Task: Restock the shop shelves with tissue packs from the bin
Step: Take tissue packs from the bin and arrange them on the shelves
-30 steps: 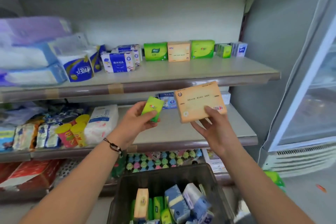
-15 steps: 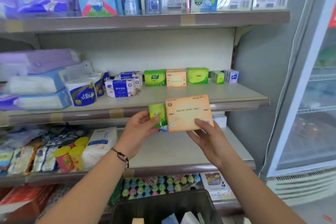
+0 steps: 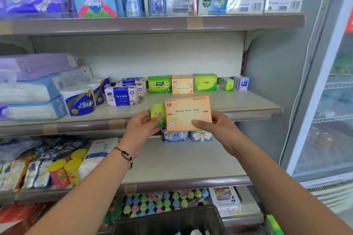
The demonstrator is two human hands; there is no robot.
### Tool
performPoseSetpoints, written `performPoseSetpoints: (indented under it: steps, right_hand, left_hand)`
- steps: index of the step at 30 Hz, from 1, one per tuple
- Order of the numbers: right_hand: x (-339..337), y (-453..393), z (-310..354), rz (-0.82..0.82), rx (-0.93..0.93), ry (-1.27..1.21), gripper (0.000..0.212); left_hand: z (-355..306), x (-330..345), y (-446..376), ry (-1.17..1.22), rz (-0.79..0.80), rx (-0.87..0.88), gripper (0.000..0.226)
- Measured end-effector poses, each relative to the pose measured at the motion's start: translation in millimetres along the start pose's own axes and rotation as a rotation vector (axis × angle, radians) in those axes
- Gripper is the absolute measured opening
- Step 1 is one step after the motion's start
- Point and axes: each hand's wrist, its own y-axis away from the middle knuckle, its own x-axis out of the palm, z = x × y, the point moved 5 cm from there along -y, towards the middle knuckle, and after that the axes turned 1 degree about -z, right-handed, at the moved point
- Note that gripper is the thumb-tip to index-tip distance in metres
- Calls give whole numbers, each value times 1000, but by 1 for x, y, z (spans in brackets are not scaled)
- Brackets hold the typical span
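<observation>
Shop shelf [image 3: 248, 105] front edge: left hand [image 3: 140, 129] pinches small green pack [image 3: 157, 113], right hand [image 3: 219, 129] grips orange tissue pack [image 3: 188, 113]; bin [image 3: 172, 221] rim below, contents barely visible.

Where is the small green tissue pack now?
In the head view, the left hand holds the small green tissue pack mid-frame, just left of the orange pack.
</observation>
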Motion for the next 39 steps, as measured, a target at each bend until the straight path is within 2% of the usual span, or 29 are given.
performPoseSetpoints:
  steps: [5, 16, 20, 26, 31, 35, 39]
  right_hand:
    - [-6, -11, 9, -31, -44, 22, 38]
    - [-14, -33, 3, -40, -1, 26, 35]
    - [-18, -49, 6, -74, 1, -58, 40]
    - [-34, -103, 14, -94, 24, -153, 44]
    - [-31, -160, 0, -97, 85, -196, 36]
    - [-20, -209, -22, -107, 144, -176, 46]
    - [-8, -246, -27, -130, 110, -182, 53]
  left_hand:
    - [-7, 7, -13, 28, 20, 25, 23]
    - [-2, 11, -39, -24, 22, 26, 23]
    - [-1, 7, -52, -4, -3, 45, 25]
    - [1, -8, -83, 22, -40, 65, 22]
    - [5, -16, -118, 31, -51, 74, 27]
    - [10, -20, -144, 21, -45, 84, 25]
    - [16, -29, -164, -3, -33, 81, 28]
